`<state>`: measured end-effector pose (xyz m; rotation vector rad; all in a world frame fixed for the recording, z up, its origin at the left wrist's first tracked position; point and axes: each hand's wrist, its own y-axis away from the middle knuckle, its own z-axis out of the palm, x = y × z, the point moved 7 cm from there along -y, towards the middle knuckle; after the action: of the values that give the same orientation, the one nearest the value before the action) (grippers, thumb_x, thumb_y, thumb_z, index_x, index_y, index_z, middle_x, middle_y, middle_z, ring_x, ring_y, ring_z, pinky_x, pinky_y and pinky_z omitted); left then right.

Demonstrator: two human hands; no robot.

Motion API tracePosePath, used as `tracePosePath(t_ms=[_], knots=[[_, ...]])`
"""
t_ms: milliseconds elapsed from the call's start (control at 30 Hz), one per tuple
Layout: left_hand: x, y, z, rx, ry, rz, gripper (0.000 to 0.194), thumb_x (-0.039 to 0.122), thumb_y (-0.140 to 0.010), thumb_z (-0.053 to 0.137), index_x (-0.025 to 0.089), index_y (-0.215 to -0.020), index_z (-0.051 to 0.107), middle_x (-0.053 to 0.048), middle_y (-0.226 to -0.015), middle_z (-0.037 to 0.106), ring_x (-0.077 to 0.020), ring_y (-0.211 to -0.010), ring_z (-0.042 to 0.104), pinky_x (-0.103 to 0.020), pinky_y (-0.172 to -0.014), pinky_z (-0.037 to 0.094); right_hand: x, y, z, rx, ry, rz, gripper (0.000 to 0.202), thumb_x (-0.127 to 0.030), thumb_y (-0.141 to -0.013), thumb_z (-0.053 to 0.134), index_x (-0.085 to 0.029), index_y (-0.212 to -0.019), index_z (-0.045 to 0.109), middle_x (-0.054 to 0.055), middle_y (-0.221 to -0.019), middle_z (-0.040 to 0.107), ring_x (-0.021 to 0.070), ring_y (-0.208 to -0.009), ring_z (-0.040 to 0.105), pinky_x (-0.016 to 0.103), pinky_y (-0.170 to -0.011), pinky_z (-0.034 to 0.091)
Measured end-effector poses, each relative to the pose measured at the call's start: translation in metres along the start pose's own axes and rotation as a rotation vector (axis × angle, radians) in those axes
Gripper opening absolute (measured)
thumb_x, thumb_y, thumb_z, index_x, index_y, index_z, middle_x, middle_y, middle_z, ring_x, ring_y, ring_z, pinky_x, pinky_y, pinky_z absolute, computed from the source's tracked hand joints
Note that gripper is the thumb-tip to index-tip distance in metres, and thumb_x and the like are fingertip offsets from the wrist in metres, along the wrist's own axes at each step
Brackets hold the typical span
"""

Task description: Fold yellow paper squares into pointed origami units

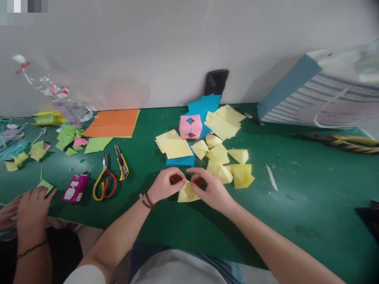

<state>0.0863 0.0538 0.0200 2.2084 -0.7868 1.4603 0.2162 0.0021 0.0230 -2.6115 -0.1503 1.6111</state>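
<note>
My left hand and my right hand meet over the front part of the table, both pinching a small folded piece of yellow paper. Its lower corner shows below my fingers; the top is partly covered by them. Just beyond lie several folded yellow paper pieces and a stack of flat yellow sheets. Blue paper sticks out from under that stack. A pink folded paper cube with blue showing in its openings sits behind, against blue sheets. More yellow sheets are fanned to its right.
Scissors, a utility knife and a purple box lie left, near a co-worker's hands. Orange paper lies behind. A phone leans on the wall. Rightward are a blade, pliers and a paper bag.
</note>
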Motion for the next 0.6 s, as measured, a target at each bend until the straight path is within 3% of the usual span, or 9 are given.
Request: tracePosePath(t_ms=[400, 600], knots=[[-0.016, -0.003, -0.004, 0.007, 0.159, -0.112, 0.008, 0.023, -0.077, 0.066, 0.015, -0.078, 0.066, -0.003, -0.077, 0.067, -0.0136, -0.068, 0.061, -0.025, -0.064, 0.051, 0.01, -0.006, 0.005, 0.003, -0.122, 0.049, 0.024, -0.027, -0.086, 0.055, -0.021, -0.108, 0.057, -0.001, -0.072, 0.063, 0.0134, -0.063, 0.062, 0.029, -0.064, 0.057], [-0.019, -0.001, -0.008, 0.052, 0.204, -0.148, 0.006, 0.02, -0.076, 0.066, 0.015, -0.074, 0.066, -0.003, -0.074, 0.066, -0.0134, -0.068, 0.059, -0.024, -0.064, 0.048, 0.003, -0.006, 0.008, -0.008, -0.038, 0.003, 0.023, -0.026, -0.087, 0.053, -0.021, -0.109, 0.058, -0.001, -0.074, 0.064, 0.0133, -0.065, 0.063, 0.028, -0.066, 0.057]])
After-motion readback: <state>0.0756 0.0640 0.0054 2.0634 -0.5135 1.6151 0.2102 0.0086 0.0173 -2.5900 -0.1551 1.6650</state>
